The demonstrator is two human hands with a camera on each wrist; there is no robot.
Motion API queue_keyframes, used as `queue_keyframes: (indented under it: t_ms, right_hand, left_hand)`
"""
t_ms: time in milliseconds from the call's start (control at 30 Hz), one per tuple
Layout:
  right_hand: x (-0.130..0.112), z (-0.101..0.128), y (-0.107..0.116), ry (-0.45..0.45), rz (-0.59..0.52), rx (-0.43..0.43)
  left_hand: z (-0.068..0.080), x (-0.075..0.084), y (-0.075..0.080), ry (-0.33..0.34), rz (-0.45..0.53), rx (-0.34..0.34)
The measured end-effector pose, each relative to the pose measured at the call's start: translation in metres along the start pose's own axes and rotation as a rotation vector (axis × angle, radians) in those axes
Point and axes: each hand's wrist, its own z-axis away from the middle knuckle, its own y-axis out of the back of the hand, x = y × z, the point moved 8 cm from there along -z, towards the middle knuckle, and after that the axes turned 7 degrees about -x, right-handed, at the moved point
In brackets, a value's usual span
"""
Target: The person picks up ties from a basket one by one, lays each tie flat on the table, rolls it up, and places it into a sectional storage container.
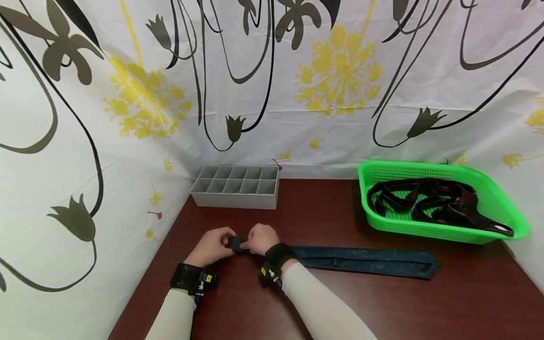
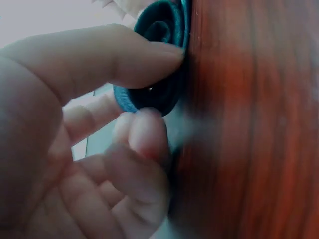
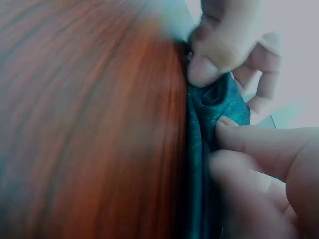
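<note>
A dark teal necktie (image 1: 365, 260) lies flat along the brown table (image 1: 340, 302), its wide end pointing right. Its narrow end is wound into a small roll (image 1: 235, 243) at the left. My left hand (image 1: 211, 246) pinches that roll (image 2: 154, 64) between thumb and fingertips. My right hand (image 1: 260, 238) grips the roll (image 3: 219, 107) from the other side, thumb and fingers curled on the fabric. The two hands nearly touch over the roll.
A grey tray of small compartments (image 1: 236, 186) stands behind the hands near the curtain. A green plastic basket (image 1: 442, 200) at the right holds a dark, red-patterned tie (image 1: 429, 198). A flowered curtain (image 1: 272, 80) surrounds the table at the back and sides.
</note>
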Motion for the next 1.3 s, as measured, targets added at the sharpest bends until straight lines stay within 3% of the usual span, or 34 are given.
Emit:
queue_keyframes:
  t_ms: [133,300,567,700,800,900,1000,1200,1300]
  right_hand:
    - [-0.005,0.005,-0.001,-0.027,0.033,0.018]
    - [-0.01,0.006,-0.005,0.011,0.016,-0.016]
    - [0.001,0.006,0.001,0.013,-0.081,-0.028]
    - [0.001,0.005,-0.001,-0.016,0.006,0.012]
    - [0.0,0.001,-0.005,-0.036,0.082,0.044]
    - [0.0,-0.003,-0.009,-0.032,0.128,0.061]
    - [-0.002,-0.005,-0.009,0.023,0.117,0.079]
    - [-0.002,0.006,0.001,0.152,-0.079,0.114]
    - [-0.001,0.009,0.004,0.151,-0.159,0.105]
  left_hand:
    - [0.003,0.005,0.005,-0.051,-0.038,0.037]
    - [0.003,0.006,0.005,-0.071,0.016,0.002]
    - [0.001,0.0,0.001,-0.04,0.035,-0.036]
    - [0.005,-0.002,0.002,-0.02,0.101,-0.059]
    - [0.009,-0.008,0.003,0.066,0.222,-0.06]
    - [0.012,-0.015,0.004,0.179,0.263,-0.024]
    - [0.012,-0.018,0.006,0.257,0.188,0.057]
    - [0.014,-0.007,0.024,0.266,0.017,0.288]
    - [0.014,0.003,0.03,0.223,-0.059,0.336]
